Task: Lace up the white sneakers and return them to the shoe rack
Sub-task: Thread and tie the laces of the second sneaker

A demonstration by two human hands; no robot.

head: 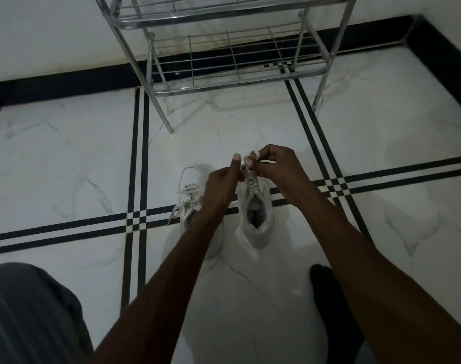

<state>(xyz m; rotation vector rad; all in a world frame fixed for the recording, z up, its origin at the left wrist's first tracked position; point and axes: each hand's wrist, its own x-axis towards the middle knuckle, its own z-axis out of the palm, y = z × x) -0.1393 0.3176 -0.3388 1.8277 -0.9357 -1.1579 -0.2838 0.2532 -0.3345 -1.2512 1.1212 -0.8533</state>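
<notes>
Glossy white marble-veined floor (66,158), black-striped. Left hand (221,185) and right hand (279,166) pinch flat white laces (246,172) above the right white fabric sneaker (255,214); chrome wire shoe rack (224,61) beyond.

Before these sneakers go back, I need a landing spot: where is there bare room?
The shoe rack has its lower shelf bare across its width. Floor tile left of the sneakers is open too. It is crowded where both hands work laces above the right sneaker.

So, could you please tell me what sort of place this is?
Probably a home entryway or hallway corner. A metal shoe rack stands against the wall, the tiled floor has black stripes and a dark skirting, and both hands work the laces of a white sneaker.
</notes>
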